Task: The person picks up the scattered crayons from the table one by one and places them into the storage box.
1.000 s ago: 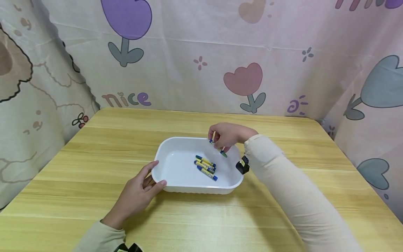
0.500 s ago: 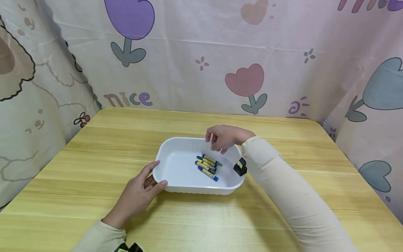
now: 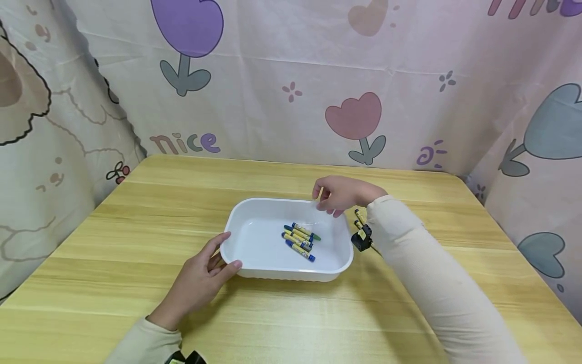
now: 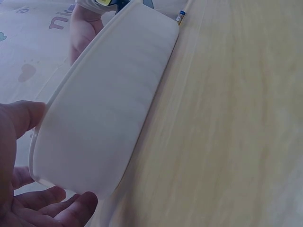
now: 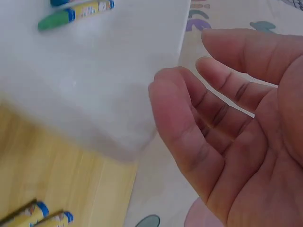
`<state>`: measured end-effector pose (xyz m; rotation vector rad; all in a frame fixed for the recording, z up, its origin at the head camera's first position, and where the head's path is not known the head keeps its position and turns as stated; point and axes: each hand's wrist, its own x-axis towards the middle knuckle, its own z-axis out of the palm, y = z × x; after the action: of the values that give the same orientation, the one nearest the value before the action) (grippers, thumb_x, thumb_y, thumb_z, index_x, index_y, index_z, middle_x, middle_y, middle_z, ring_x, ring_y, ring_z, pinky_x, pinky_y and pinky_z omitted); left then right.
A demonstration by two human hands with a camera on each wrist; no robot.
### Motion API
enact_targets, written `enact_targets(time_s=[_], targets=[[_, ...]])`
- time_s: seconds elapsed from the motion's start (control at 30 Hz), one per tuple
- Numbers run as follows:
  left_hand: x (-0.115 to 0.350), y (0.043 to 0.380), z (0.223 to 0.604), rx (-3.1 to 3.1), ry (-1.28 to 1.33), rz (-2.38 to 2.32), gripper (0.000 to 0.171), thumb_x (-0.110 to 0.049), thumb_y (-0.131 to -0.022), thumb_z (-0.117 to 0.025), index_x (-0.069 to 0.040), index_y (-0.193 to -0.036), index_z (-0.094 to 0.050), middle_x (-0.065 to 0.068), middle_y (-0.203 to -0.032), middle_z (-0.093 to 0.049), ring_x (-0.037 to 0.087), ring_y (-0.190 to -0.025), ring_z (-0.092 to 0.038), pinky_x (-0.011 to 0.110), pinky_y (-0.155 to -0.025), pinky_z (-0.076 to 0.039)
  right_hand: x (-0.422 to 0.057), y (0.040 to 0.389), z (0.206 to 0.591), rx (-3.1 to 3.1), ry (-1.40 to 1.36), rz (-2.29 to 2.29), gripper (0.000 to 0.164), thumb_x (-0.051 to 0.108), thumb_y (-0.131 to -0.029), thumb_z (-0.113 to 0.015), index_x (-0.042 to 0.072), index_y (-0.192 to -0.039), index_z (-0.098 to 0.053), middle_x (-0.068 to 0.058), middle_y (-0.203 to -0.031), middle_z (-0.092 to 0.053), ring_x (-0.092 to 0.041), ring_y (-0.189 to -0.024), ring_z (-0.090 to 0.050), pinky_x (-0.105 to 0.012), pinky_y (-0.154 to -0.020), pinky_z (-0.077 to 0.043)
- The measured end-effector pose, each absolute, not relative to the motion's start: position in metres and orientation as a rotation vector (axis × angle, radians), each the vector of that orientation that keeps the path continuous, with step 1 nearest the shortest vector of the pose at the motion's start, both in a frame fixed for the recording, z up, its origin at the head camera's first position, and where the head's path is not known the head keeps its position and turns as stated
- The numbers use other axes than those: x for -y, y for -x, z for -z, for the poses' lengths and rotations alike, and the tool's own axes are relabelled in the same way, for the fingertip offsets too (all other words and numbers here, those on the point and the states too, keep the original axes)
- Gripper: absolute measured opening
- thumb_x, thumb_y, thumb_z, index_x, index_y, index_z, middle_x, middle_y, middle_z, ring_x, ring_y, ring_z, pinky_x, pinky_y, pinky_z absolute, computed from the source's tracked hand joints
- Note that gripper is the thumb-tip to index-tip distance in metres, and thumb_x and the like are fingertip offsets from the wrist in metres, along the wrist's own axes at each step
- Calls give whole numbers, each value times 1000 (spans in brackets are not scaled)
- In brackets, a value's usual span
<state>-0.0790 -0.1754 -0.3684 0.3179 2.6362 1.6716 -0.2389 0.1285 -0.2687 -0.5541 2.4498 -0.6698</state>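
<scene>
A white plastic tray (image 3: 254, 247) stands on the table. My left hand (image 3: 197, 278) grips its near left corner, thumb and fingers on the rim and wall. Several crayons (image 3: 300, 251) in yellow wrappers lie grouped inside, right of the middle. One is a green crayon (image 5: 57, 21), seen by its tip in the right wrist view. Over the tray's far right corner, my right hand (image 3: 344, 194) hovers with loosely bent fingers and nothing between them.
More yellow-wrapped crayons (image 3: 359, 217) lie on the wooden table (image 3: 254, 323) right of the tray, partly hidden by the right wrist's black camera (image 3: 361, 238). A printed cloth (image 3: 263, 116) hangs behind the table and at its sides.
The green crayon left my right hand and now lies with the others in the tray. That hand then moved right, uncovering crayons on the table. My left hand stayed on the tray.
</scene>
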Motion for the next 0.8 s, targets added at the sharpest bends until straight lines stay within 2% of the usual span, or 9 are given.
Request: enact_targets(time_s=[0.27, 0.53, 0.8], targets=[[176, 79, 368, -2634, -316, -1677, 66, -27, -95, -65, -6, -149, -34, 28, -146, -38, 34, -125, -50, 33, -92, -53, -154, 240, 269, -2475, 523, 737, 27, 10, -96, -60, 0, -119, -51, -15, -99, -57, -25, -80, -62, -33, -70, -61], [175, 79, 368, -2642, -316, -1669, 66, -27, -95, -65, -7, -149, -34, 28, -146, -38, 34, -125, -49, 33, -92, -52, -183, 245, 279, -2494, 453, 784, 25, 9, -96, -59, -3, -115, -50, -18, -94, -56, -25, -74, -61, -42, -73, -60], [176, 79, 369, -2640, -322, -1666, 66, -27, -95, -65, -6, -149, -34, 27, -148, -35, 34, -127, -47, 33, -92, -52, -205, 249, 297, -2506, 361, 764, 20, 7, -97, -57, -4, -111, -48, -14, -84, -55, -21, -66, -58, -38, -66, -60]])
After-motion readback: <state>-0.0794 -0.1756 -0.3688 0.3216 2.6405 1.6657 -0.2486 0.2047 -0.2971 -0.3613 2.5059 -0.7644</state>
